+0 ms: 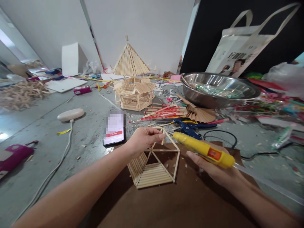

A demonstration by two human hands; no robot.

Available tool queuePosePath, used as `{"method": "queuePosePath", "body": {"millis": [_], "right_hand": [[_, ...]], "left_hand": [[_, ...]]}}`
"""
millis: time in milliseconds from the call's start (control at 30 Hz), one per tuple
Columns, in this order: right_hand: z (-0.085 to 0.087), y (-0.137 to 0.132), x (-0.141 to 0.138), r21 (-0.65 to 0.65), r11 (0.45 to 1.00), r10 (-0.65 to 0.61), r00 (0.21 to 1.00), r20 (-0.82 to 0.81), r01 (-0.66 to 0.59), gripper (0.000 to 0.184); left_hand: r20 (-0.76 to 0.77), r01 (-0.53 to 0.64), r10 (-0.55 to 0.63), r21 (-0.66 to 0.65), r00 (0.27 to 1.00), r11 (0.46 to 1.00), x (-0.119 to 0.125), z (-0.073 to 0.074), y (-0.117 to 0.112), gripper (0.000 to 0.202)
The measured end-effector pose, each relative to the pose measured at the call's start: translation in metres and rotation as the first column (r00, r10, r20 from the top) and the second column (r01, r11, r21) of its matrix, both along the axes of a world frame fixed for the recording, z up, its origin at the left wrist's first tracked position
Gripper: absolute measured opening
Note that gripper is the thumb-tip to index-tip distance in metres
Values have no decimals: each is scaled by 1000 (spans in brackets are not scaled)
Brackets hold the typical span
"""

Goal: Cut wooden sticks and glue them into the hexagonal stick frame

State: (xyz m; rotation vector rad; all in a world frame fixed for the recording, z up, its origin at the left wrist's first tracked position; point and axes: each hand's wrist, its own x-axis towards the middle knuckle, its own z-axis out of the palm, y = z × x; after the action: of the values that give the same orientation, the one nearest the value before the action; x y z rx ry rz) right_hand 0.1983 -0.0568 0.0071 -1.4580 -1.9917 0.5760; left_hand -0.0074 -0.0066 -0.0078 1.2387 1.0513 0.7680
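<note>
Fingers of my left hand (143, 139) pinch a short wooden stick (162, 142) over the far part of a six-sided wooden-stick frame (156, 181). Its near and left sections are filled with sticks side by side; those on the right are open. My right hand (213, 171) grips a yellow glue gun (201, 148), its nozzle pointing left toward the pinched stick. A clear glue stick (266, 180) juts from the gun's back. Brown sheet material (152, 209) lies beneath the frame. Part of the frame is hidden behind my left hand.
Beyond my hands stand a stick-built pavilion (134, 95), a phone (115, 128), and blue pliers (187, 126) beside red-marked sticks (166, 111). A steel basin (218, 98) and tote bag (244, 47) are at the right. A white power adapter (70, 114) with its cable lies left.
</note>
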Motion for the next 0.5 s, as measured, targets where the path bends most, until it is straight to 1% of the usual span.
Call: {"method": "queuePosePath", "body": {"millis": [167,367,500], "right_hand": [[1,0,-1,22,1000,22,1000,0,-22,19],[-1,0,-1,33,999,31,999,-21,-31,18],[-2,-1,-1,19,1000,24,1000,2,-24,19]], "left_hand": [[-34,8,-5,68,999,998,0,-1,0,22],[-52,20,-16,88,999,996,-1,1,0,20],[-51,21,-16,94,999,995,-1,1,0,19]]}}
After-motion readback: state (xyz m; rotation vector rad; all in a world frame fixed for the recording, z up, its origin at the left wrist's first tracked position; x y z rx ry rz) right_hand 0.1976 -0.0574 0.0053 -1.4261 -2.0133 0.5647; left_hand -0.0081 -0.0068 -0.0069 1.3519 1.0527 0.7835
